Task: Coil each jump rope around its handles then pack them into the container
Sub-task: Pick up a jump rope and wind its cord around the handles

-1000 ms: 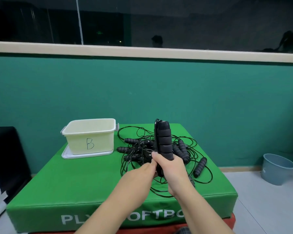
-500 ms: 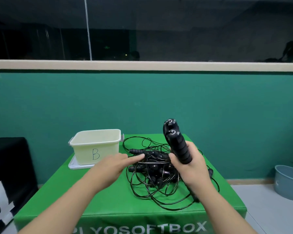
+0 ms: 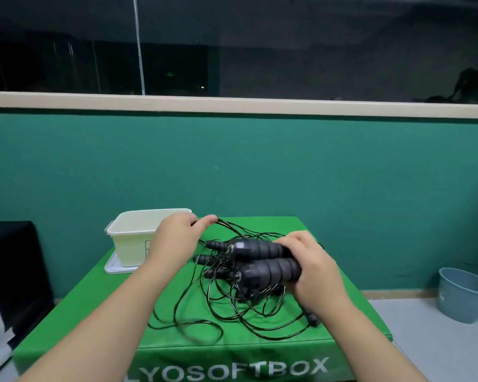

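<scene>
My right hand (image 3: 308, 267) grips two black ribbed jump rope handles (image 3: 262, 260) held side by side, lying level with their ends pointing left. My left hand (image 3: 177, 235) pinches a thin black rope (image 3: 232, 226) between thumb and fingers, just in front of the cream container (image 3: 127, 232) marked with a letter. A tangled pile of black ropes and several more handles (image 3: 213, 260) lies on the green box (image 3: 94, 307) under and between my hands.
The container stands on its white lid (image 3: 112, 267) at the back left of the green soft box. A black object (image 3: 11, 271) stands at the left. A blue bucket (image 3: 464, 293) sits on the floor at the right. A green wall rises behind.
My right hand has tipped the two handles from upright to level. My left hand moved up and away to the rope by the container and pinched it.
</scene>
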The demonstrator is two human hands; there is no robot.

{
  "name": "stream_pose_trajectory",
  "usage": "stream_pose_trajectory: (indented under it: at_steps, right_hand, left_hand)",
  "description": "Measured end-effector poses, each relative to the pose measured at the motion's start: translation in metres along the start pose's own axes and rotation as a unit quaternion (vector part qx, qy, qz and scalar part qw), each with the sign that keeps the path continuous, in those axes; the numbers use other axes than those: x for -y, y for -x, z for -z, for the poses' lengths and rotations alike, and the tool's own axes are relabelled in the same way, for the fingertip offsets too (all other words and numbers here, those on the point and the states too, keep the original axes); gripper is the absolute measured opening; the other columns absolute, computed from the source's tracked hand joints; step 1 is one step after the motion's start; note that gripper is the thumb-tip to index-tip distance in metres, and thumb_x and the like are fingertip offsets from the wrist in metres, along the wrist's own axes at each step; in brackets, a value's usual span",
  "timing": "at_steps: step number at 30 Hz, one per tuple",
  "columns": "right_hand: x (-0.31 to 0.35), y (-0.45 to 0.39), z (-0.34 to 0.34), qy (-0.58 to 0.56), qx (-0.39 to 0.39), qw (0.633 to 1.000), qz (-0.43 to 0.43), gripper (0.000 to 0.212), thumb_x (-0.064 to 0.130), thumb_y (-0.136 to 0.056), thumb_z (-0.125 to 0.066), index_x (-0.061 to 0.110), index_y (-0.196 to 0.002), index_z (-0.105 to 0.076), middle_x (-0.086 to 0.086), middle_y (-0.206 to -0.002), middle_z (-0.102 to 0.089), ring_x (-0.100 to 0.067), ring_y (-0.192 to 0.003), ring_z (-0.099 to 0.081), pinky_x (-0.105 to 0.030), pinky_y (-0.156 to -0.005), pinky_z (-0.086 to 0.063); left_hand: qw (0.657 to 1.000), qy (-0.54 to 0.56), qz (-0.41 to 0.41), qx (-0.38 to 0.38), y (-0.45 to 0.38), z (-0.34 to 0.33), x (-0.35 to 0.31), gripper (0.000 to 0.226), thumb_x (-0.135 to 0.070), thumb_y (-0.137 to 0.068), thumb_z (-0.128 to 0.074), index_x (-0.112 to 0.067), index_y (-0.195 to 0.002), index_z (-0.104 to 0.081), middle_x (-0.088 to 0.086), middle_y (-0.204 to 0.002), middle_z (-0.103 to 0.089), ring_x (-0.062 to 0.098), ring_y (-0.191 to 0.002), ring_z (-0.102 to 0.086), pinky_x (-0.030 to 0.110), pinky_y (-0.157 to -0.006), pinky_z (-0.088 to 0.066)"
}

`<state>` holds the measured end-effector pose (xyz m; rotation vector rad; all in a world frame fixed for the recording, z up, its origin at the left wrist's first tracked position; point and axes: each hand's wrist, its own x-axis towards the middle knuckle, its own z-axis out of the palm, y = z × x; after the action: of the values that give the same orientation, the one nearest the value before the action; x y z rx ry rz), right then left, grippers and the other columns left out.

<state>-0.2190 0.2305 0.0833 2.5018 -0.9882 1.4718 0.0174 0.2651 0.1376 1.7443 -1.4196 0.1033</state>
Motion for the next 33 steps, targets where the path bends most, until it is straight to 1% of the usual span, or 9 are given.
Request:
stream_pose_trajectory:
  at_steps: [6,10,13,15,18,22,26,29,33]
  right_hand:
    - [0.01,0.008,-0.027,0.147,0.076,0.983,0.08,0.067,0.005,-0.036,-0.084,0.016,-0.099,-0.067,0.0,-0.091,-0.061,-0.023,-0.077,-0.062,-0.025,-0.055,-0.048]
    - [0.026,0.008,-0.052,0.183,0.124,0.975,-0.007,0.064,0.014,-0.038,-0.087,0.016,-0.087,-0.047,-0.001,-0.08,-0.053,-0.022,-0.066,-0.06,-0.026,-0.044,-0.041]
    - [0.041,-0.001,-0.058,0.168,0.151,0.969,-0.098,0.042,0.024,-0.078,-0.069,0.014,-0.104,-0.038,-0.004,-0.104,-0.051,-0.028,-0.094,-0.062,-0.032,-0.06,-0.038]
    - [0.044,-0.008,-0.064,0.164,0.178,0.963,-0.119,0.038,0.024,-0.087,-0.058,0.011,-0.114,-0.036,-0.005,-0.114,-0.047,-0.03,-0.101,-0.059,-0.032,-0.065,-0.034]
    - [0.048,-0.019,-0.065,0.155,0.202,0.959,-0.129,0.046,0.031,-0.088,-0.053,0.01,-0.125,-0.036,-0.007,-0.116,-0.042,-0.031,-0.101,-0.059,-0.035,-0.072,-0.045]
    - [0.045,-0.037,-0.046,0.117,0.208,0.954,-0.183,0.04,0.032,-0.088,-0.054,0.007,-0.108,-0.03,-0.013,-0.117,-0.048,-0.035,-0.104,-0.058,-0.035,-0.073,-0.038]
    - [0.046,-0.045,-0.028,0.004,0.181,0.948,-0.263,0.044,0.026,-0.078,-0.068,0.012,-0.091,-0.029,-0.004,-0.085,-0.053,-0.026,-0.075,-0.056,-0.031,-0.061,-0.039]
    - [0.057,-0.043,-0.015,-0.078,0.174,0.938,-0.29,0.046,0.029,-0.074,-0.073,0.013,-0.094,-0.035,0.002,-0.074,-0.049,-0.014,-0.058,-0.043,-0.028,-0.049,-0.033]
    - [0.068,-0.035,-0.01,-0.179,0.2,0.913,-0.306,0.054,0.03,-0.063,-0.082,0.013,-0.093,-0.042,-0.008,-0.078,-0.064,-0.017,-0.055,-0.053,-0.035,-0.049,-0.051]
  left_hand:
    - [0.952,0.292,0.054,0.069,0.014,0.014,-0.02,0.052,-0.048,-0.094,-0.045,-0.018,-0.052,-0.05,-0.009,-0.042,-0.028,0.012,-0.038,-0.023,0.027,-0.047,-0.016]
    - [0.949,0.298,0.012,0.102,0.039,0.015,-0.036,0.052,-0.038,-0.098,-0.039,-0.015,-0.054,-0.054,-0.009,-0.037,-0.028,0.007,-0.034,-0.023,0.025,-0.046,-0.016]
    - [0.953,0.276,-0.019,0.12,0.052,0.01,-0.038,0.05,-0.034,-0.098,-0.04,-0.014,-0.056,-0.056,-0.009,-0.035,-0.033,0.004,-0.034,-0.028,0.023,-0.043,-0.02]
    - [0.957,0.257,-0.043,0.13,0.061,0.007,-0.039,0.048,-0.032,-0.099,-0.041,-0.013,-0.057,-0.057,-0.008,-0.034,-0.042,0.002,-0.035,-0.035,0.021,-0.042,-0.026]
    - [0.963,0.227,-0.074,0.128,0.07,-0.001,-0.035,0.046,-0.034,-0.098,-0.044,-0.016,-0.059,-0.061,0.004,-0.052,-0.06,0.009,-0.047,-0.046,0.03,-0.052,-0.037]
    - [0.965,0.202,-0.097,0.134,0.079,-0.013,-0.027,0.04,-0.031,-0.097,-0.046,-0.015,-0.065,-0.063,-0.014,-0.047,-0.05,0.004,-0.049,-0.042,0.025,-0.054,-0.033]
    - [0.965,0.171,-0.102,0.173,0.088,-0.026,-0.013,0.03,-0.031,-0.097,-0.047,-0.032,-0.07,-0.059,-0.006,-0.07,-0.063,0.009,-0.07,-0.054,0.027,-0.07,-0.043]
    - [0.962,0.184,-0.095,0.18,0.084,-0.029,0.003,0.02,-0.027,-0.096,-0.05,-0.033,-0.076,-0.053,-0.009,-0.064,-0.054,0.008,-0.059,-0.045,0.028,-0.059,-0.036]
    - [0.957,0.23,-0.081,0.156,0.076,-0.03,0.018,0.02,-0.029,-0.093,-0.053,-0.036,-0.074,-0.051,-0.015,-0.056,-0.048,0.002,-0.054,-0.037,0.025,-0.054,-0.03]
